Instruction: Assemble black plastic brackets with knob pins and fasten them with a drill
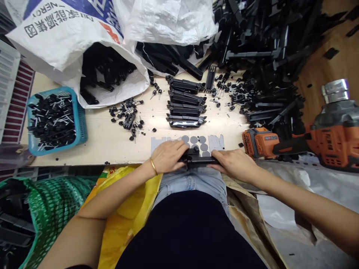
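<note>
Both my hands grip one black plastic bar-shaped part (202, 160) at the table's front edge. My left hand (169, 155) is closed on its left end, with a bracelet on the wrist. On the right end, my right hand (234, 162) is closed with thumb and fingers. A small black knob (195, 149) stands up near the part's left end. Just beyond lie grey round pads (193, 140) and a perforated grey sheet (216, 142). Further back, several similar black bar parts (187, 110) are stacked in a row.
A blue basket (81, 123) of black-headed pins stands at left, with loose pins (129, 114) near it. White sacks (112, 101) spill black parts. An orange power tool (331, 140) lies at right before a heap of black parts (260, 56). A green mesh sack (56, 205) sits lower left.
</note>
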### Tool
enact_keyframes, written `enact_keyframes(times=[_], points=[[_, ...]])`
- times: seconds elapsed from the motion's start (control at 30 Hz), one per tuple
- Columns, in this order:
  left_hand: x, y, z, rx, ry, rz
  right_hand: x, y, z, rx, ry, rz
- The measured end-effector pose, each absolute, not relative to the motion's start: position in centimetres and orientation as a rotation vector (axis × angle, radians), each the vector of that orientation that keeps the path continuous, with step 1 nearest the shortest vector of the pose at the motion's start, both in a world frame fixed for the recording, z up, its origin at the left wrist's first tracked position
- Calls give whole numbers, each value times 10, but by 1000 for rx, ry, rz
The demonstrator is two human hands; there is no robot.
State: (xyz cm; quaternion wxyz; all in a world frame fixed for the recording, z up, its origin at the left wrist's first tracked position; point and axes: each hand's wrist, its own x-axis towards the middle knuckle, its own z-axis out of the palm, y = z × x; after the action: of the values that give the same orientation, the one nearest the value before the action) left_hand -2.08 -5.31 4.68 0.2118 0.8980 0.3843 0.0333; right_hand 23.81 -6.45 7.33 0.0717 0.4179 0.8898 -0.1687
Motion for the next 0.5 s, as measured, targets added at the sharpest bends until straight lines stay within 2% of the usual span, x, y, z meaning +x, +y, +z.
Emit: enact_keyframes(times=[0.1,0.2,0.33,0.43,0.5], points=[[-30,-70,53,2233,849,122,227,-83,86,1297,2563,-953],[-34,-101,47,1785,556,371,209,-105,98,1285,2312,-1748],[-21,-139,43,1348,806,765,183,-128,96,1497,1766,-2506],[-4,-141,54,1221,963,1082,167,-135,86,1619,1605,-2798],[7,-132,65,1338,1012,1253,155,-131,78,1829,1839,-2752]])
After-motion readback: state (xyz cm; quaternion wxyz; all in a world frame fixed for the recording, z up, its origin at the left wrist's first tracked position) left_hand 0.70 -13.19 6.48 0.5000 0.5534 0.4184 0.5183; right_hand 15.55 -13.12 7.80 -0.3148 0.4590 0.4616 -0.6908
